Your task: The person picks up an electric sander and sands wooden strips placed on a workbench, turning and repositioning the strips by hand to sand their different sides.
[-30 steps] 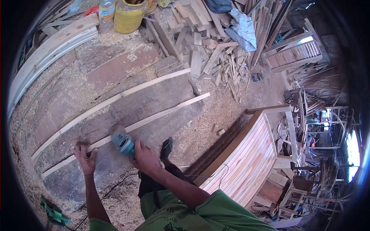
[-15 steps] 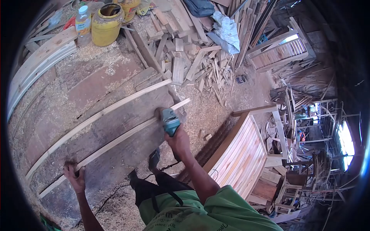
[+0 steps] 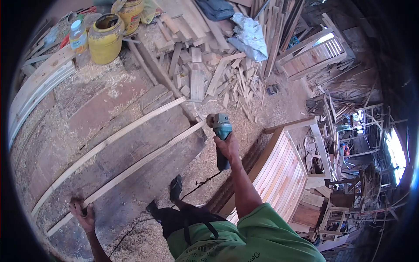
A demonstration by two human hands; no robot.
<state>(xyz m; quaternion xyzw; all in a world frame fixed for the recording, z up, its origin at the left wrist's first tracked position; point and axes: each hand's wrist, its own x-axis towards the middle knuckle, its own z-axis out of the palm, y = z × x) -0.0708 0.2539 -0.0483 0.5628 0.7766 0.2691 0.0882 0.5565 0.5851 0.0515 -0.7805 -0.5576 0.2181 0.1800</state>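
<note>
My right hand (image 3: 228, 147) grips a teal and grey angle grinder (image 3: 223, 126) by its body. The grinder's disc sits by the far right end of a long, thin wooden strip (image 3: 144, 163); I cannot tell whether they touch. Down at the strip's near left end, my left hand (image 3: 83, 214) has its fingers curled over the wood, holding it against the dusty workbench (image 3: 131, 192). A second, slightly curved wooden strip (image 3: 109, 142) lies roughly alongside, farther back on the bench.
Several curved boards (image 3: 41, 89) lie at the far left beside a plastic bottle (image 3: 78, 38) and a yellow tub (image 3: 106, 41). Offcuts (image 3: 218, 78) are heaped beyond the bench. A slatted wooden panel (image 3: 270, 174) stands to the right. The grinder's cord (image 3: 198, 185) trails past my legs.
My right hand has carried the grinder rightward along the strip, from over the wood to its far end. My left hand stays on the strip. The view has shifted slightly.
</note>
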